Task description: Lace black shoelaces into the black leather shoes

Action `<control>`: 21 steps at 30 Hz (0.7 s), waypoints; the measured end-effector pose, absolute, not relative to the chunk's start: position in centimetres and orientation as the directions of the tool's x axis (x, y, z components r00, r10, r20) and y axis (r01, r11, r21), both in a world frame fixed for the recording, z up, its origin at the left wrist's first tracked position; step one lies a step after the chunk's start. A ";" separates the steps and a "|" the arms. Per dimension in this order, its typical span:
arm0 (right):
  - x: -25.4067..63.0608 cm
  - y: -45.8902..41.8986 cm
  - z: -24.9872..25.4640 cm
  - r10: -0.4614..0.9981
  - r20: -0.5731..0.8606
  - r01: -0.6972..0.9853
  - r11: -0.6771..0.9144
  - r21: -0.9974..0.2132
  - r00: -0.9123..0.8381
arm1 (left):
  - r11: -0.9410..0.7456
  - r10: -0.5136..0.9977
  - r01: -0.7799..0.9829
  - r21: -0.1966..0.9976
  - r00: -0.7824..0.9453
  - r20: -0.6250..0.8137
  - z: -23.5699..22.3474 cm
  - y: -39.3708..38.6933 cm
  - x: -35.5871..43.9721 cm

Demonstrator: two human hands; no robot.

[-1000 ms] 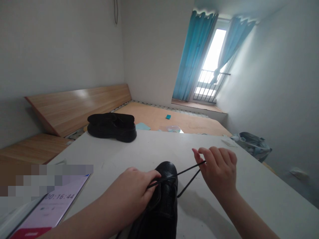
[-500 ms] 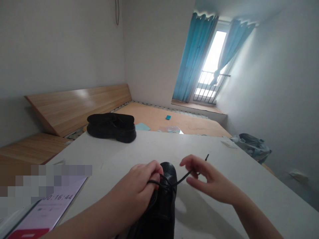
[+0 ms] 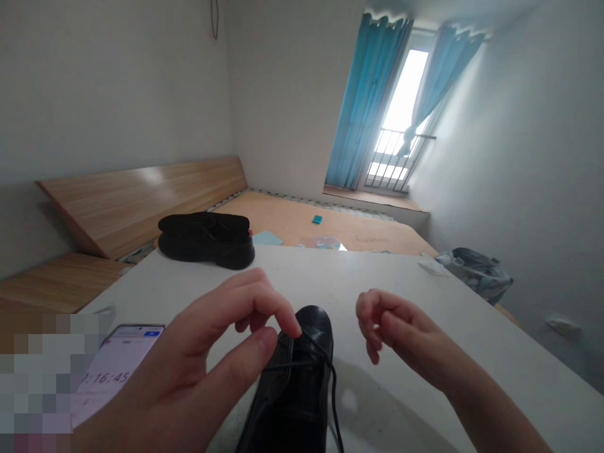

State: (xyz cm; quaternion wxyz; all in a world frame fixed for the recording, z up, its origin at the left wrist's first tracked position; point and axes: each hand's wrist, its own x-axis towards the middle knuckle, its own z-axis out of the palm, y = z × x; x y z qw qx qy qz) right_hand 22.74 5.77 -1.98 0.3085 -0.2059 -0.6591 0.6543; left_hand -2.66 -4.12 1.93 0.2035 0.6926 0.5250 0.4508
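A black leather shoe [image 3: 304,393] lies on the white table [image 3: 330,277] right in front of me, toe pointing away. My left hand [image 3: 207,358] hovers over its lacing, thumb and forefinger pinched together on the black shoelace [image 3: 333,384], which runs across the tongue and down the shoe's right side. My right hand [image 3: 401,340] floats just right of the toe, a little above the table, with its fingers curled in and nothing visible in them. It is not touching the shoe or the lace.
A second black shoe [image 3: 207,239] sits at the table's far left edge. A phone [image 3: 117,362] showing a running timer lies at the near left. Behind the table are wooden bed boards [image 3: 132,201], and a bag [image 3: 474,270] is on the floor at the right.
My right hand has let go of the lace end and pulled its fingers in. The lace now hangs slack over the shoe. My left hand has lifted and come nearer the camera.
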 end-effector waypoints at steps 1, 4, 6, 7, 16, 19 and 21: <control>22.6 5.6 -2.0 0.675 0.140 -0.022 0.180 -0.983 -0.724 | -0.402 0.893 0.575 0.712 0.075 0.444 1.9 -4.2 -2.7; 21.4 4.8 -2.2 0.669 0.139 0.207 0.410 -0.888 -0.730 | -0.558 0.782 0.647 0.520 0.201 0.590 1.8 -4.3 -2.6; 20.8 4.6 -2.4 0.708 0.152 0.136 0.332 -0.933 -0.690 | -0.615 0.648 0.731 0.296 0.254 0.718 1.5 -4.2 -2.6; 20.8 4.6 -2.4 0.739 0.152 0.040 0.236 -0.971 -0.657 | -0.596 0.587 0.785 0.168 0.284 0.758 1.3 -4.1 -2.7; 24.4 6.0 -0.3 0.863 0.251 0.631 0.495 -0.598 -0.439 | 0.075 0.832 0.957 -0.280 0.095 0.546 1.1 -2.2 -4.0; 24.7 6.1 -0.6 0.763 -0.140 0.735 0.531 -0.421 -0.631 | 0.132 0.946 0.965 -0.226 -0.054 0.320 1.2 -1.8 -3.8; 24.1 6.0 -1.3 0.623 -0.322 0.682 0.508 -0.525 -0.712 | 0.029 0.993 0.999 -0.043 -0.024 0.119 0.7 -1.6 -3.4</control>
